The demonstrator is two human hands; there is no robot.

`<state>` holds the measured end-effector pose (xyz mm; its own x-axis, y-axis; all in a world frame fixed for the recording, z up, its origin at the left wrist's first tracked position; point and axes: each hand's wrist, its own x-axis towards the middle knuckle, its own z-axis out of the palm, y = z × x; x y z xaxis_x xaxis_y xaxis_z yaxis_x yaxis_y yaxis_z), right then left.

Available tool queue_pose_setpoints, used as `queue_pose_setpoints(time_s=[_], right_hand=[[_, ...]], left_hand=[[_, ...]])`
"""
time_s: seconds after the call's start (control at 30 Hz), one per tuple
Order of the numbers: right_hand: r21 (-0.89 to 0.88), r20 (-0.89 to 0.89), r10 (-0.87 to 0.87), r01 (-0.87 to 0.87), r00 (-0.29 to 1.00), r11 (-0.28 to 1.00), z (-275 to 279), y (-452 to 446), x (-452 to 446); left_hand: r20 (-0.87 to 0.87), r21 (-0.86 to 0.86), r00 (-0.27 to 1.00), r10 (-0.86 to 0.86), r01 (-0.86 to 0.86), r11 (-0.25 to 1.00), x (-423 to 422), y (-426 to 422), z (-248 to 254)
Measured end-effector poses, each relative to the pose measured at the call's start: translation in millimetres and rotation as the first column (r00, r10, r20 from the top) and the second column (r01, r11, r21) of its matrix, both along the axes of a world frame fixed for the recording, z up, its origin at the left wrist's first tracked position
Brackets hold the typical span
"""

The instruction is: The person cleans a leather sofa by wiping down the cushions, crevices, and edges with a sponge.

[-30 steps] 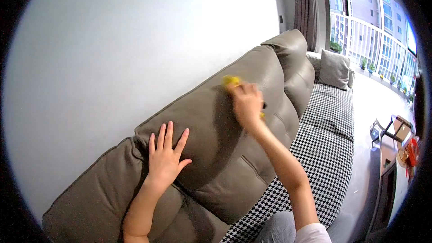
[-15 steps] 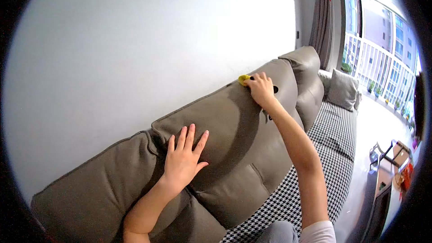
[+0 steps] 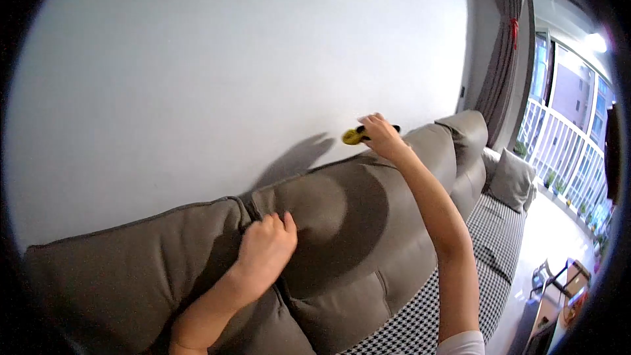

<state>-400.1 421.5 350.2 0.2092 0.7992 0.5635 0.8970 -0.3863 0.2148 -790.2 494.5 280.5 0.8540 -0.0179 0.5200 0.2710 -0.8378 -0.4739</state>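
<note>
My right hand grips a yellow-and-black thing. Its yellow end looks soft and sticks out on the left, and a dark tip shows on the right; the rest is hidden by my fingers, so its kind is unclear. That hand is at the top edge of the grey-brown sofa back, close to the white wall. Lower and to the left, my left hand is at the padded back near the seam between two cushions. Its fingers are curled with one finger pointing up, and nothing shows in it.
A houndstooth seat cover runs along the sofa toward a grey pillow. Beyond are a tied-back curtain and a balcony railing. A stool-like frame and low furniture stand at the lower right.
My right hand has lifted the yellow-and-black thing from the cushion's front to its top edge by the wall. My left fingers, spread before, are now curled. The view has shifted.
</note>
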Motion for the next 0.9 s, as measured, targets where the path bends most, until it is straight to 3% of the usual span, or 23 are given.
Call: queue_pose_setpoints(time_s=[0.07,0.1,0.13,0.23,0.3,0.37,0.43,0.53,0.6,0.8,0.87,0.9], right_hand=[[-0.252,0.084,-0.191,0.206,0.978,0.946,0.5,8.8,31.4],[-0.244,0.006,-0.238,0.232,0.971,0.942,-10.1,11.2,41.1],[-0.285,-0.183,-0.343,0.284,0.922,0.916,-13.3,21.2,45.7],[-0.412,-0.252,-0.328,0.206,0.911,0.888,-15.8,48.9,44.4],[-0.405,-0.400,-0.144,-0.033,0.905,0.914,-24.7,67.0,25.6],[-0.528,-0.452,-0.012,-0.256,0.892,0.809,-15.9,82.2,-30.0],[-0.508,-0.492,0.063,-0.345,0.868,0.789,-20.9,98.2,-69.7],[-0.563,-0.542,0.036,-0.395,0.839,0.726,-21.7,123.2,-113.3],[-0.567,-0.433,0.212,-0.447,0.876,0.692,-29.5,133.2,-135.8],[-0.521,-0.514,0.285,-0.559,0.809,0.646,-27.2,142.0,-198.1],[-0.282,-0.686,0.449,-0.778,0.573,0.562,-33.6,142.9,-211.2],[-0.292,-0.688,0.413,-0.749,0.597,0.595,-35.5,146.5,-212.6]], left_hand=[[-0.019,0.004,1.000,-0.020,0.020,1.000,0.6,-3.0,-1.8],[-0.039,-0.022,0.999,-0.026,0.025,0.999,-3.0,-5.8,1.2],[-0.066,-0.062,0.997,-0.032,0.028,0.998,-3.6,-8.2,0.9],[-0.054,0.010,0.995,-0.087,0.087,0.996,-6.0,-11.2,-4.2],[-0.074,0.024,0.995,-0.062,0.064,0.998,-8.3,-16.6,-1.8],[-0.060,0.058,0.998,-0.035,0.039,0.998,-7.4,-19.6,-3.7],[-0.046,0.064,0.998,-0.050,0.053,0.997,-7.1,-19.7,-8.2],[-0.016,0.084,0.997,-0.077,0.078,0.993,-6.9,-21.3,-8.7],[-0.090,0.021,0.995,-0.032,0.034,0.999,-5.9,-27.2,-7.3],[-0.034,0.094,0.999,-0.027,0.030,0.995,-6.5,-30.0,-11.0],[0.009,0.107,0.999,-0.044,0.043,0.993,-4.7,-27.4,-14.8],[0.021,0.112,0.998,-0.053,0.050,0.992,-5.1,-25.1,-16.2]])
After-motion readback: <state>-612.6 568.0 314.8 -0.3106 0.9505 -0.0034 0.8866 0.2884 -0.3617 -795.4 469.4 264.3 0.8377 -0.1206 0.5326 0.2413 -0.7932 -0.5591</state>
